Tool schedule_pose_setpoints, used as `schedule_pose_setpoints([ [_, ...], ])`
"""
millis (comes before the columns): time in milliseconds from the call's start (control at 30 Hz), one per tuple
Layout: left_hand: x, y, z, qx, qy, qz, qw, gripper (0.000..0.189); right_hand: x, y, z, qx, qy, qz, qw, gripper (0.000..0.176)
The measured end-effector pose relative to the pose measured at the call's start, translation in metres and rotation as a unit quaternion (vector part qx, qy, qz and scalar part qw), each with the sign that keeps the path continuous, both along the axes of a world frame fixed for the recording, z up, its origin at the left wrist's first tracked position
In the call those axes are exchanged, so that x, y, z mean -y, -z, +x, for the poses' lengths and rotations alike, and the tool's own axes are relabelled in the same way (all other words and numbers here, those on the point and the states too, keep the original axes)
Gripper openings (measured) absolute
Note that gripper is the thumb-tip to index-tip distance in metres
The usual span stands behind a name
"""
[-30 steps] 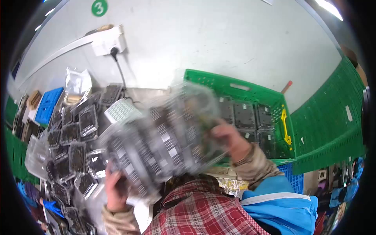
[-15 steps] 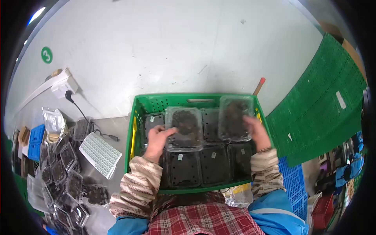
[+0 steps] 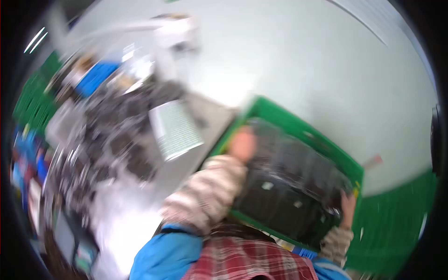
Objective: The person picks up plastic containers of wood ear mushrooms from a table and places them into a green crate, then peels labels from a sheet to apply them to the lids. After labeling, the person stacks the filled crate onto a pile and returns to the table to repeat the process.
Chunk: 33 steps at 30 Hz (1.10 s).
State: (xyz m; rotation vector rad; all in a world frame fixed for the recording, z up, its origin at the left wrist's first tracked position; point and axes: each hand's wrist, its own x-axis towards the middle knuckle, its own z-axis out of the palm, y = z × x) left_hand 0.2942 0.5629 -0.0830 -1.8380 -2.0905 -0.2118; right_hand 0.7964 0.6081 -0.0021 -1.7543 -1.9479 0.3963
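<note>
My left hand is over the left end of a green crate, beside a clear plastic box with dark contents; motion smears its fingers. At the crate's right end, my right hand lies against the side of another dark-filled clear box. Its fingers are too blurred to show whether they grip. More such boxes sit in rows inside the crate, and a front one bears a small white label.
Left of the crate lies a sheet of small labels on a grey table. A heap of clear plastic boxes covers the table's left side, with a blue crate behind. Green sheeting hangs at the right.
My view has swung left and tilted, so the crate appears lower right. The two boxes held above the crate have come down among the others, and my hands are at its two ends.
</note>
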Motion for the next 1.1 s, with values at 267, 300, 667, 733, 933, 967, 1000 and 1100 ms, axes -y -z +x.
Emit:
schedule_pose_setpoints([
  [267, 0.193, -0.167, -0.014, 0.419, -0.02, 0.255, 0.871, 0.042, -0.006, -0.031, -0.05, 0.093, 0.009, 0.209, 0.973, 0.053],
  [300, 0.219, -0.135, -0.042, 0.364, -0.115, 0.366, 0.849, 0.044, 0.03, -0.06, -0.114, -0.05, -0.056, 0.231, 0.97, 0.052],
  [667, 0.484, -0.013, -0.28, 0.206, -0.48, -0.024, 0.852, 0.079, 0.273, 0.037, -0.618, -0.074, -0.558, 0.073, 0.823, 0.065],
  [733, 0.504, -0.007, -0.257, 0.186, -0.424, -0.011, 0.886, 0.077, 0.264, 0.046, -0.65, -0.017, -0.551, -0.086, 0.83, 0.077],
  [933, 0.573, -0.015, -0.189, 0.198, -0.241, 0.01, 0.95, 0.072, 0.301, 0.06, -0.648, 0.065, -0.62, -0.142, 0.769, 0.077],
  [967, 0.587, -0.019, -0.189, 0.199, -0.212, 0.017, 0.957, 0.069, 0.306, 0.045, -0.645, 0.099, -0.633, -0.162, 0.75, 0.073],
  [1000, 0.603, -0.028, -0.206, 0.197, -0.276, 0.089, 0.937, 0.069, 0.306, 0.02, -0.654, 0.105, -0.614, -0.182, 0.761, 0.071],
  [1100, 0.655, -0.056, -0.292, 0.099, -0.539, 0.121, 0.828, 0.07, 0.285, -0.003, -0.714, -0.092, -0.598, 0.09, 0.791, 0.066],
])
